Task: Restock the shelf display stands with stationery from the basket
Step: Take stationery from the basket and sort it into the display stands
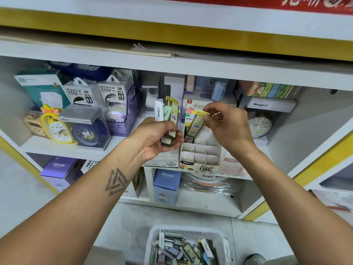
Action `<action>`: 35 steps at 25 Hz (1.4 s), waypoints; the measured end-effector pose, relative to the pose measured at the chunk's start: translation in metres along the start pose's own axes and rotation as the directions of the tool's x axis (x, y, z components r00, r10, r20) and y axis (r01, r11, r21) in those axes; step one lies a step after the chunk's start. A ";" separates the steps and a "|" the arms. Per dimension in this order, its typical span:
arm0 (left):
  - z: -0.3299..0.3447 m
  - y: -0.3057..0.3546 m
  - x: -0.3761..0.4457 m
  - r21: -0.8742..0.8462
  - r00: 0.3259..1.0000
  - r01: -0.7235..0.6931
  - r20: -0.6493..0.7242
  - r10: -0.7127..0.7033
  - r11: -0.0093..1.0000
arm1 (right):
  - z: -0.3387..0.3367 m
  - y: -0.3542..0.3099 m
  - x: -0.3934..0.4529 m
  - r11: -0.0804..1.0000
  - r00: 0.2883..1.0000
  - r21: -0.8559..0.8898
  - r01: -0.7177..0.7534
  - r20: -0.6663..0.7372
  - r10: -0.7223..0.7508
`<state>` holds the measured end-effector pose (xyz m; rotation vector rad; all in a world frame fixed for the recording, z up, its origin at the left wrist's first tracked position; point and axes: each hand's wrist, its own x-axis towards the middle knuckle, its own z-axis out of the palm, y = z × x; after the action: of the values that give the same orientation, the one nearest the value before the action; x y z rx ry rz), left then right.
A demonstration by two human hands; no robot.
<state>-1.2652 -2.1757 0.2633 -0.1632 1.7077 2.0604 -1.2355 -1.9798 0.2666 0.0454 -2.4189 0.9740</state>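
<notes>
POWER BANK on boxes [112,92]; CRUHRE on carton [167,175]; Henghua on case [271,105].

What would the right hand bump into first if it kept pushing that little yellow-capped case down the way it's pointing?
Most likely the white display stand: the right hand aims its lead case down-left at the back-left compartments, where another case already sits. Depth is hard to judge.

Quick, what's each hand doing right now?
Left hand: fingers curled round a bunch of lead cases.
Right hand: pinching one lead case above the display box.
</notes>
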 end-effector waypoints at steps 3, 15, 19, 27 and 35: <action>-0.002 -0.001 -0.001 -0.026 0.997 0.050 0.052 -0.049 0.998 | 0.011 0.005 -0.003 0.999 0.998 -0.023 0.042 0.055 -0.041; 0.005 -0.005 -0.012 0.110 0.953 0.078 0.284 -0.106 0.991 | 0.018 -0.016 -0.005 0.784 0.920 0.487 -0.386 0.262 0.291; 0.007 -0.006 -0.013 0.086 0.951 0.082 0.292 -0.104 0.993 | 0.009 -0.013 -0.005 0.684 0.909 0.599 -0.416 0.283 0.306; -0.001 -0.003 -0.006 -0.006 0.989 0.033 0.141 -0.031 0.999 | -0.006 -0.001 0.003 0.781 0.934 0.523 -0.341 0.093 0.346; -0.011 -0.002 -0.002 -0.015 1.000 -0.001 0.020 0.001 1.000 | 0.012 0.007 -0.007 0.997 0.993 -0.058 0.060 0.108 -0.054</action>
<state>-1.2649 -2.1866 0.2591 -0.1455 1.6814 2.0691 -1.2367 -1.9837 0.2516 0.1472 -2.5280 0.8924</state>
